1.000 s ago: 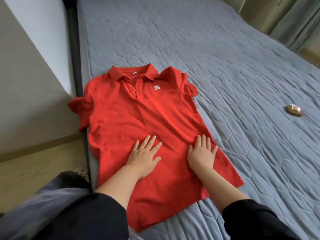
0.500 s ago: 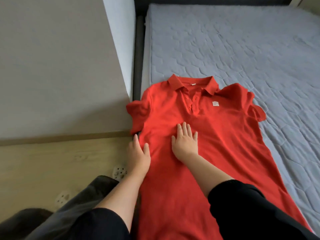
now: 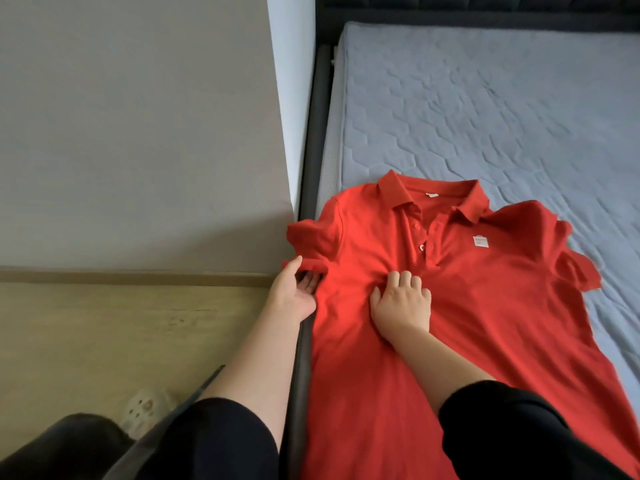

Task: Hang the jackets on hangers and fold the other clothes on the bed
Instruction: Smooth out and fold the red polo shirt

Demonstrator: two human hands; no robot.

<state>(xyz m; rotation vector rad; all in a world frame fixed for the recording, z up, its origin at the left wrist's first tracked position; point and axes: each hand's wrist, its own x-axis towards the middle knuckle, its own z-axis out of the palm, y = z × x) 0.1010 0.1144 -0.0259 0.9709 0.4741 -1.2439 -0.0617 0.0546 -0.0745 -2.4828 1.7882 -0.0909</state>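
Pinched in the left hand (image 3: 294, 292) is a sleeve of the red short-sleeved polo shirt (image 3: 485, 306), laid at the left edge of the grey quilted mattress (image 3: 485, 116). Whether the right hand (image 3: 401, 303) clamps the chest cannot be determined. The shirt may be dragged off that edge by tugging.

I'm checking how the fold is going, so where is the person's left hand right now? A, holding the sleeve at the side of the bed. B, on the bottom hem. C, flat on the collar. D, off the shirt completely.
A: the left hand pinches the sleeve of the red polo shirt at the side of the bed, thumb on top.
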